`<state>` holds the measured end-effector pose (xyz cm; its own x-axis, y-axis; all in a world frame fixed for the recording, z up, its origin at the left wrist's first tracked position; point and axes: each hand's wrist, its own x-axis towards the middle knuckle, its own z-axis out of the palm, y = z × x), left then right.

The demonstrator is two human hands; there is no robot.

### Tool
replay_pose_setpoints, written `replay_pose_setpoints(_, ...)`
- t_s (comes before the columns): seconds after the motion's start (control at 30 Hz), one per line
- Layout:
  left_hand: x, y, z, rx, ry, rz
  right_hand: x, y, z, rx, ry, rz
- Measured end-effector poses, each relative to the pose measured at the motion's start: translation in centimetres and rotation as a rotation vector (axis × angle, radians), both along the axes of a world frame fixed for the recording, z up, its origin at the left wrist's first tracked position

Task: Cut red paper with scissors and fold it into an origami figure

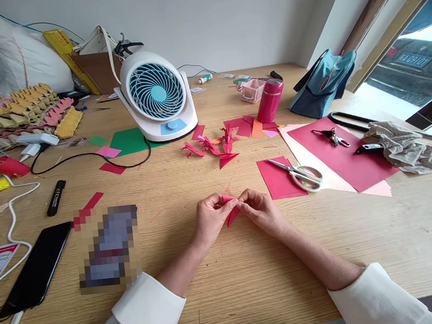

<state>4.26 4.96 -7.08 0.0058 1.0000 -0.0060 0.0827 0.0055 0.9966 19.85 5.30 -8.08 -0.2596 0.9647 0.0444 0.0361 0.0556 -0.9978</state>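
Between my two hands is a small folded piece of red paper (233, 215), its pointed lower end hanging below the fingers. My left hand (212, 214) pinches it from the left, thumb against the paper. From the other side my right hand (257, 208) pinches its upper right edge, the fingertips of both hands nearly meeting. Part of the paper is hidden behind the fingers. Just beyond lie several red folded-paper figures (210, 144) and a folded red triangle (228, 159). To the right, scissors (304, 175) with white handles rest on red paper sheets (273, 182).
A white fan (156, 94) stands behind green paper (126, 141). Farther right are a pink bottle (270, 100), a blue bag (325, 80), and a large red sheet (337, 153) bearing keys. On the left lie a black phone (35, 268), a marker (56, 198) and cables.
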Motion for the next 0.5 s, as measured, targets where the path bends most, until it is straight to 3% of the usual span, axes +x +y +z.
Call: replay_pose_setpoints(0.5, -0.17, 0.33, -0.05, -0.058, -0.185, -0.037, 0.06, 0.07, 0.19, -0.004, 0.012, -0.023)
